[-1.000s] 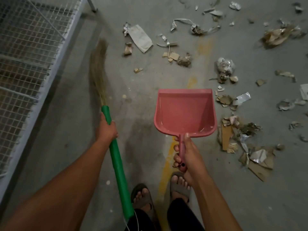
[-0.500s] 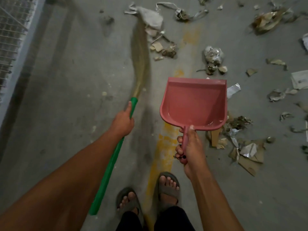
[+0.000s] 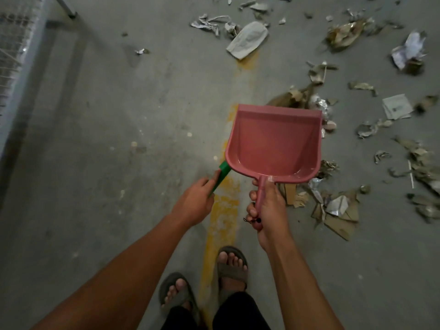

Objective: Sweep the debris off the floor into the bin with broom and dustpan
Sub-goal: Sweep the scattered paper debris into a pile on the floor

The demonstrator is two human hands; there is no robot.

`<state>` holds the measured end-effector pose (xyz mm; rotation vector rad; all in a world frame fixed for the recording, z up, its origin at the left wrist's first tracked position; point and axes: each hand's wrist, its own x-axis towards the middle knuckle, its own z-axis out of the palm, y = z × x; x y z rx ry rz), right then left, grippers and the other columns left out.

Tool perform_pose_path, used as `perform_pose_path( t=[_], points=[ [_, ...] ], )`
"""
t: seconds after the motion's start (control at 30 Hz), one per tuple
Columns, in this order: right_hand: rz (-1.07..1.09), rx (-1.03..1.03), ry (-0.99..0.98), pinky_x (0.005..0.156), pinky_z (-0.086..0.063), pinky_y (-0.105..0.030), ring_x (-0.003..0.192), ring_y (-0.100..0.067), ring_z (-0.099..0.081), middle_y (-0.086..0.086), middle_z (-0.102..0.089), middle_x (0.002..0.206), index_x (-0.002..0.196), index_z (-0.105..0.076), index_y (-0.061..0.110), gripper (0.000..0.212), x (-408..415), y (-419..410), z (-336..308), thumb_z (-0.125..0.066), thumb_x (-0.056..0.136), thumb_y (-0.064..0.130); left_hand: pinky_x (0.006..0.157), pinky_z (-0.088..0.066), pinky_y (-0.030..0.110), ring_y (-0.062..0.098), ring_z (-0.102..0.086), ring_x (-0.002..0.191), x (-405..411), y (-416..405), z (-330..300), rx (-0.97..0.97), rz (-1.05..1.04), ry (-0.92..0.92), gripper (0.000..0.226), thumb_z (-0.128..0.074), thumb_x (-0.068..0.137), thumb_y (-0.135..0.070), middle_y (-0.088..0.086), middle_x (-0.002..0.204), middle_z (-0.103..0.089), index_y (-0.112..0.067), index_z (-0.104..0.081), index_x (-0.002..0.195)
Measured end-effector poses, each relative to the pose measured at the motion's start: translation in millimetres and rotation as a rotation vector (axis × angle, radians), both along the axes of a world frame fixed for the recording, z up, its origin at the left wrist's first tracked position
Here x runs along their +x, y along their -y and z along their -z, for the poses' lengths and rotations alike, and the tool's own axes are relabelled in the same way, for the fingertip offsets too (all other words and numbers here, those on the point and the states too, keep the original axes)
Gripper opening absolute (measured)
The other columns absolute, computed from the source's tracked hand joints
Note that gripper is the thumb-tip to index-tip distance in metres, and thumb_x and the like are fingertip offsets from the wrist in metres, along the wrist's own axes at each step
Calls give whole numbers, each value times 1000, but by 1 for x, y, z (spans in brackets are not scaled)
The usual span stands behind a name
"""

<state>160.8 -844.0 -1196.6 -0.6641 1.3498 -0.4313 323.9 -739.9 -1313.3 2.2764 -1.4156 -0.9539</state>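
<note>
Stretching across everything is a grey concrete floor, with a worn yellow painted line running from near to far through the middle. Along the far left edge stands a pale wire-mesh rack. Torn paper and cardboard debris litters the right half, thickest just right of the person and thinning toward the far right, with a flattened pale paper bag lying far off near the line. Held above the floor, right of the line, is the pink dustpan, pan mouth pointing away. The right hand grips its handle, fingers wrapped, thumb on top. The left hand is curled around the broom's green handle, whose far end passes behind the dustpan. Two sandalled feet stand near, straddling the line.
</note>
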Motion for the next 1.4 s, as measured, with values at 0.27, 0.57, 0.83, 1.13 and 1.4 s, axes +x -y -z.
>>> perform_pose_path(
  t=[0.27, 0.57, 0.83, 1.13, 1.4],
  points=[
    [64, 3, 19, 44, -32, -24, 44, -11, -38, 4, -53, 70, 112, -63, 18, 42, -19, -10, -6, -45, 110, 56, 82, -49, 42, 34, -60, 98, 6, -26, -29, -34, -106, 21, 85, -64, 98, -18, 12, 116, -60, -30, -19, 168],
    [29, -7, 6, 41, -32, -22, 45, -11, -40, 2, -54, 75, 115, -65, 18, 43, -10, -12, -20, -48, 109, 57, 74, -54, 39, 31, -64, 89, 36, -53, -53, -84, -86, 142, 91, -66, 87, -22, 6, 107, -65, -44, -24, 165],
    [-36, -4, 89, 45, -31, -25, 45, -10, -40, 6, -55, 71, 113, -65, 18, 44, 37, 22, -43, -48, 108, 59, 88, -59, 36, 30, -74, 93, 76, -32, -72, -147, -530, 47, 85, -72, 91, -29, 12, 123, -74, -55, -29, 159],
    [-197, -30, 68, 44, -29, -25, 46, -10, -39, 4, -54, 75, 111, -66, 18, 44, 93, 52, -50, -47, 108, 57, 61, -61, 38, 24, -66, 60, 194, 11, -85, -205, -1096, -126, 59, -61, 98, -15, 7, 98, -69, -28, -44, 153],
    [-159, -13, 45, 44, -29, -25, 46, -10, -39, 5, -54, 74, 113, -67, 18, 47, 139, 90, -23, -45, 109, 59, 48, -51, 32, 23, -57, 59, 317, 29, -28, 39, -1273, -261, 34, -55, 102, -9, 15, 84, -58, -6, -58, 136]
  ],
)
